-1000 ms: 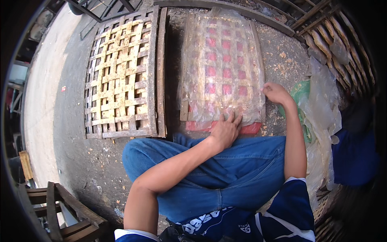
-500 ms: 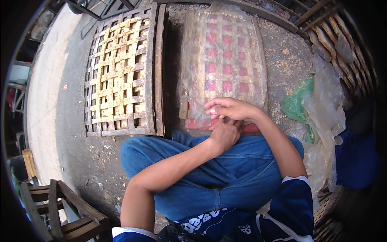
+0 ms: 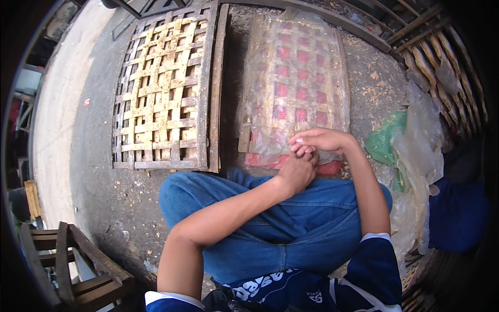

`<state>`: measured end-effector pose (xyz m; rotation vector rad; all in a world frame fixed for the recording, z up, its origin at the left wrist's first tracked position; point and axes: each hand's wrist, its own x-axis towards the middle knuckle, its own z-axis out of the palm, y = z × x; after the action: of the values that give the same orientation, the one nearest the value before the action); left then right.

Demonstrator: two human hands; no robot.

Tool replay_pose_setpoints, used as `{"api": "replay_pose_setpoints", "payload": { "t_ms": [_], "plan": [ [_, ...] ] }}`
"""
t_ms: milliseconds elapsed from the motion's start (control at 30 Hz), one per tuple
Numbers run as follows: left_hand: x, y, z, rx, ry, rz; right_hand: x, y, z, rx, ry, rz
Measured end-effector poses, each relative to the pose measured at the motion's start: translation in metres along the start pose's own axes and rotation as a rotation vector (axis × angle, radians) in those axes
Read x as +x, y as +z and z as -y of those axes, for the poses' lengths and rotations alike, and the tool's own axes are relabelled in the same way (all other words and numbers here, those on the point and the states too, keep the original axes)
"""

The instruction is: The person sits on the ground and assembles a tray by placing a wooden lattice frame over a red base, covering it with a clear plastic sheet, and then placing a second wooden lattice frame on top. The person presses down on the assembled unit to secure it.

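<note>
My left hand (image 3: 298, 172) and my right hand (image 3: 326, 141) meet above my lap, fingertips against each other. The left fingers are curled in, with their tips under the right hand. My right hand bends over from the wrist, its fingers drawn together over the left ones. Anything held between them is hidden. Just beyond lies a wooden lattice panel (image 3: 291, 101) covered with cloudy plastic sheet, red showing through its gaps. A red sheet (image 3: 258, 159) pokes out at its near edge, close to my hands.
To the left lies a stack of woven lattice panels (image 3: 161, 119) with yellowish residue. Crumpled clear plastic (image 3: 416, 151) and a green plastic bag (image 3: 387, 136) lie on the right, beside a dark blue bundle (image 3: 457, 218). A slatted wooden stool or crate (image 3: 67, 270) stands at lower left.
My right hand has come down and its fingers have drawn in over the left hand's. Both hands sit slightly farther right. The whole view has shifted a little; the panels stay put.
</note>
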<state>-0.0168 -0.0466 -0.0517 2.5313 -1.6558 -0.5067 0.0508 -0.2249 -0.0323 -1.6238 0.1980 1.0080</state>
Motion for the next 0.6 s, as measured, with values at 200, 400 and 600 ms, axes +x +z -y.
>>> {"api": "replay_pose_setpoints", "payload": {
  "t_ms": [200, 400, 600],
  "plan": [
    [0.001, -0.001, 0.002, -0.019, -0.003, 0.011, -0.014, -0.084, -0.021, -1.037, -0.416, -1.429],
    [0.002, 0.0, 0.002, -0.013, 0.009, -0.002, -0.007, -0.009, 0.009, -0.085, -0.268, -0.381],
    [0.003, -0.004, 0.002, 0.001, 0.014, 0.011, 0.004, -0.068, -0.029, -0.101, -0.174, -0.748]
  ]
}}
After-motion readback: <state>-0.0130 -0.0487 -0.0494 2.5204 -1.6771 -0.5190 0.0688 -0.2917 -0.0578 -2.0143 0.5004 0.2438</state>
